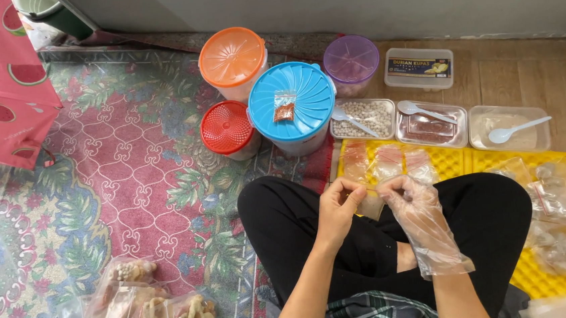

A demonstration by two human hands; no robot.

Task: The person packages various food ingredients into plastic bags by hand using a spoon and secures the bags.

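- My left hand [338, 205], bare, pinches one edge of a small clear plastic bag [369, 199] over my crossed legs.
- My right hand [413, 202], in a loose clear glove, grips the bag's other edge, fingers clenched on it.
- The bag sits just in front of the yellow mat [458, 162], near its strip of empty bags.
- Beyond the mat: a tray of white beads [363, 119] with a spoon.
- Left of that tray: a blue-lidded tub [292, 104] bearing a small packet.

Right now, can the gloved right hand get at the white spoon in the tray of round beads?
Probably yes: the right hand is near the spoon, with only flat small bags lying between.
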